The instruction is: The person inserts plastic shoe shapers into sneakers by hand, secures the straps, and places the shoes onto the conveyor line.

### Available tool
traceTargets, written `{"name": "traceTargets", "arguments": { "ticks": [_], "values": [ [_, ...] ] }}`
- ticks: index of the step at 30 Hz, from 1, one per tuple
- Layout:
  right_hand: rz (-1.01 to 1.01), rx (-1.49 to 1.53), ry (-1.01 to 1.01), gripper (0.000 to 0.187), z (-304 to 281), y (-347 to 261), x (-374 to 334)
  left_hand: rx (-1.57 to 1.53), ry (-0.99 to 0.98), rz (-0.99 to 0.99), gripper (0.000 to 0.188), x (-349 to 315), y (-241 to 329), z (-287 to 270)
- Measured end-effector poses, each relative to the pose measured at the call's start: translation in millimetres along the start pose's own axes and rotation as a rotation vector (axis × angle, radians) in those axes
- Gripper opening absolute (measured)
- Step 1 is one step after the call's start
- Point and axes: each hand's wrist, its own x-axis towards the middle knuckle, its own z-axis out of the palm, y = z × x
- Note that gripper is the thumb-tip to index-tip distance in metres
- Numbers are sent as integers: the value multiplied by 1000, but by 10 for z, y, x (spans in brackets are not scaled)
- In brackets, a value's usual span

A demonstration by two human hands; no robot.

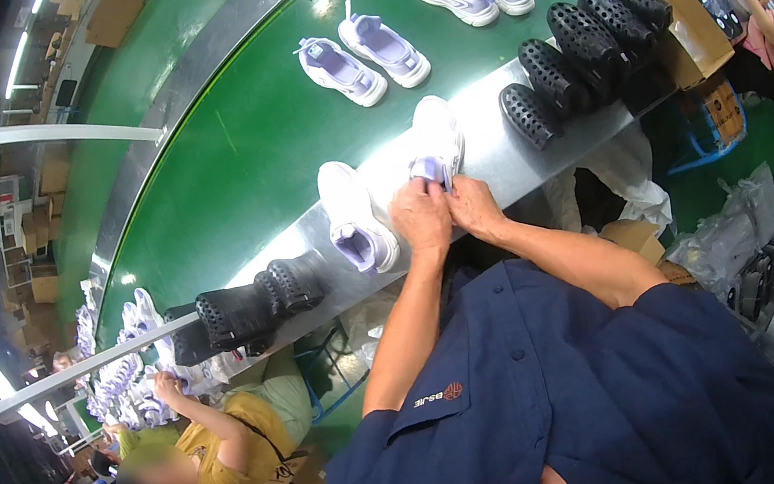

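White, soft-looking shoe (434,138) lies on the shiny metal worktop (514,151). Left hand (421,218) and right hand (474,206) both pinch its lilac tongue, fingers closed.

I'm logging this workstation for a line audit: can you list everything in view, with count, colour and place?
shoe in hand: one, white and lilac, on the steel ledge, both hands at its heel
second shoe: one, white and lilac, on the ledge beside it
shoe pairs: several, lilac, on the green belt
shoe forms: about five, black, perforated, along the ledge's far end
cardboard box: one, brown, past the forms
co-worker: one, yellow top, lower left
left hand: on the shoe
right hand: on the shoe
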Motion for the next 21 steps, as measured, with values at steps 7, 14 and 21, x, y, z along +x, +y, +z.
{"name": "traceTargets", "arguments": {
  "ticks": [7,14,21],
  "values": [
    [-139,29,-130,38,-70,65,67,-15,-187,-120,39,48,46,-61],
    [174,452,-76,24,-729,-318,189,-584,-255,-541,33,85,-61,-175],
    [285,599,-295,25,-643,-723,547,-524,-252,-530,33,27,-51,-137]
  ]
}}
